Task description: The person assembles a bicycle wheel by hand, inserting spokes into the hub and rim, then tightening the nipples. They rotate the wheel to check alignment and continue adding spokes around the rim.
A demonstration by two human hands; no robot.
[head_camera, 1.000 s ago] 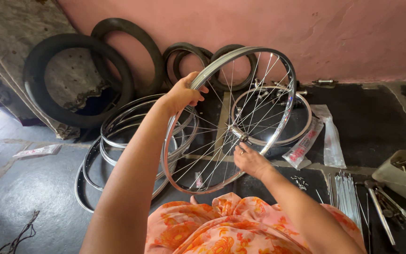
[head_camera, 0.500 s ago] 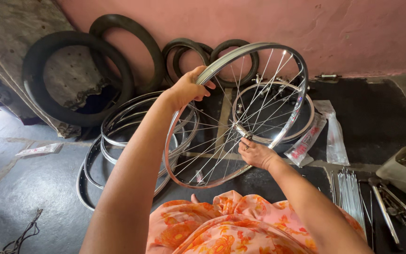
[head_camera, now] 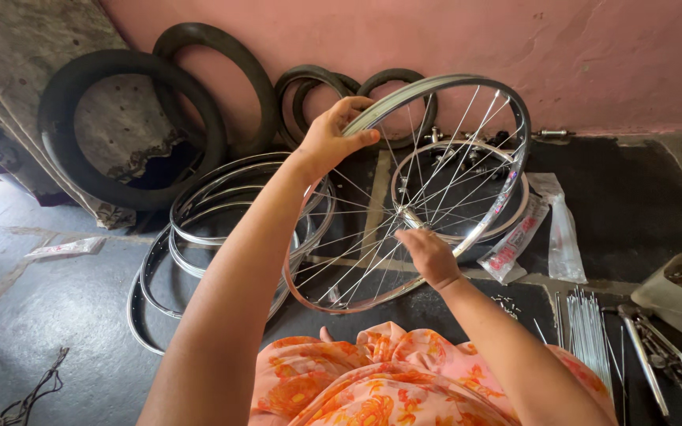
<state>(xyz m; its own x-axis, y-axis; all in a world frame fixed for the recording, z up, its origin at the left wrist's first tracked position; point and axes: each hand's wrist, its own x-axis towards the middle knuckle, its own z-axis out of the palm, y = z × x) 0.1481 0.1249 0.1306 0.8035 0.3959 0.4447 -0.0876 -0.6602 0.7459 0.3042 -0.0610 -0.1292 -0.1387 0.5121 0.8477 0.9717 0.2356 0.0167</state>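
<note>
A silver spoked bicycle wheel point(head_camera: 467, 102) stands tilted in front of me, its lower rim near my lap. My left hand point(head_camera: 333, 140) grips the rim at its upper left. Fingers of my right hand point(head_camera: 428, 254) are closed among the spokes beside the hub point(head_camera: 410, 216) at the wheel's middle. Orange flowered cloth point(head_camera: 372, 386) covers my knees under the wheel.
Bare metal rims point(head_camera: 199, 229) lie stacked on the floor at left, another rim point(head_camera: 507, 213) behind the wheel. Black tyres point(head_camera: 120, 126) lean on the pink wall. Loose spokes point(head_camera: 590, 331), tools and a grey tray point(head_camera: 676, 296) lie at right, plastic bags point(head_camera: 546, 229) nearby.
The wheel has shifted slightly right and turned a little in my hands. My right hand moved lower, closer to the hub side near me. My left hand keeps its grip on the rim.
</note>
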